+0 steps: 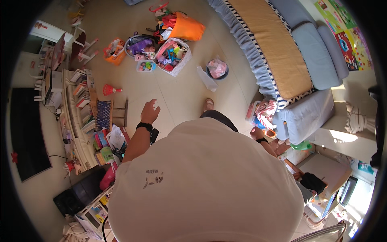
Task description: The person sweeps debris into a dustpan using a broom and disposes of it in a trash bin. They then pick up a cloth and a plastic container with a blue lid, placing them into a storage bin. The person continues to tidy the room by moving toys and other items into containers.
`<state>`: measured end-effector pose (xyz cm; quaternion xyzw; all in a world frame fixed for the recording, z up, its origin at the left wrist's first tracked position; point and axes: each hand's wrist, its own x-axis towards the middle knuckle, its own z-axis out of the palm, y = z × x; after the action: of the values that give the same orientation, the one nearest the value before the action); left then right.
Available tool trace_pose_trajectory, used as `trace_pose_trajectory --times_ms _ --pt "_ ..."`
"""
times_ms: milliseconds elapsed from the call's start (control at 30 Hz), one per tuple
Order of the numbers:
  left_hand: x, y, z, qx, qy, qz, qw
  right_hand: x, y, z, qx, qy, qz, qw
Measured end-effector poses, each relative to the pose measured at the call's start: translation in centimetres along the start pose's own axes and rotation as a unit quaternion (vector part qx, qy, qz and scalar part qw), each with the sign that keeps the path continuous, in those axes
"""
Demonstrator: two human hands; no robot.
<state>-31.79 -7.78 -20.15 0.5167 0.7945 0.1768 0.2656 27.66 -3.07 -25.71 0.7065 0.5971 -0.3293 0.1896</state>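
Observation:
My left hand [150,112] hangs over the floor, its thumb and fingers apart and nothing between them. A red toy figure [112,89] lies on the tiles beyond it, and a folding stool with a woven blue seat [103,114] stands to its left. My right hand [257,133] is low at my side, near a red-and-white striped cloth [266,113] and an orange ring-shaped thing [270,133] by the sofa's end. Its fingers look curled, but the view does not show whether they hold anything.
Ahead stand a toy-filled fabric basket [185,62], a tipped orange bag [189,26], a smaller orange bag [114,57] and a bin with a pink liner [217,69]. White paper [207,79] lies beside the bin. A sofa [272,45] is at right, a bookshelf [81,99] at left.

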Motion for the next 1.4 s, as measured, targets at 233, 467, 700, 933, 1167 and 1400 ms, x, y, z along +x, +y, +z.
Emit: trace_pose_trajectory --times_ms 233,467,700,933,1167,1400 --pt "6.1 -0.8 -3.7 0.021 0.007 -0.058 0.998 8.7 -12.8 -10.8 -0.036 0.090 -0.095 0.991" --pt "13.6 -4.3 -6.9 0.031 -0.049 -0.022 0.998 6.9 -22.8 -14.7 0.090 0.172 -0.057 0.979" --pt "22.8 -6.5 -9.8 0.033 -0.068 0.052 0.996 0.9 -21.6 -7.6 0.057 0.098 0.070 0.991" --pt "28.3 -2.0 -7.5 0.029 -0.159 0.128 0.979 -2.5 -22.1 -3.3 0.121 0.132 0.115 0.977" --pt "30.7 -1.1 -6.8 0.024 -0.180 0.156 0.971 -3.1 -25.0 -4.2 0.124 0.115 0.100 0.981" --pt "30.8 -6.3 -5.4 0.073 -0.222 0.102 0.967 -4.4 -23.9 -3.4 0.136 0.095 0.130 0.977"
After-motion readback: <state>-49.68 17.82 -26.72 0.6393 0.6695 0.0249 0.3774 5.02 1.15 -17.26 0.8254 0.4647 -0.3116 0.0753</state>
